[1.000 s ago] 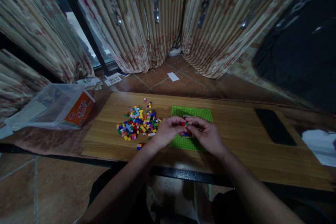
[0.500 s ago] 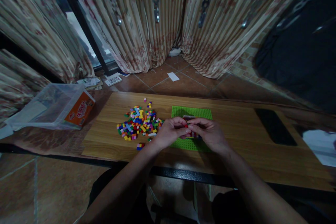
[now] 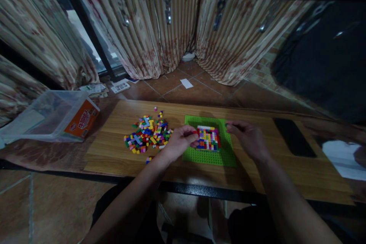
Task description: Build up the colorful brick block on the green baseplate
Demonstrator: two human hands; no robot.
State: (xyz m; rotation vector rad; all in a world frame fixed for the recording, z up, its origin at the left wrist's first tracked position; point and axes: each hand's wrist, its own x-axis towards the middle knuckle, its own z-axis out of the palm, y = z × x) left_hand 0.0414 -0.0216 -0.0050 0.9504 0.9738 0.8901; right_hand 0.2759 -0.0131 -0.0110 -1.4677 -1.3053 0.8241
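We are noting the left hand (image 3: 177, 143) pinching a red brick (image 3: 195, 132), the right hand (image 3: 248, 136) a green brick (image 3: 227, 125) (both nearly closed); weak fingertip grips could be causing drops.

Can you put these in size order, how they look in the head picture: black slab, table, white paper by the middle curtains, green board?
1. Table
2. Green board
3. Black slab
4. White paper

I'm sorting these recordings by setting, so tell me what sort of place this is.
Probably a room in a home: patterned curtains by a window, a tiled floor, and toy bricks on a wooden table.
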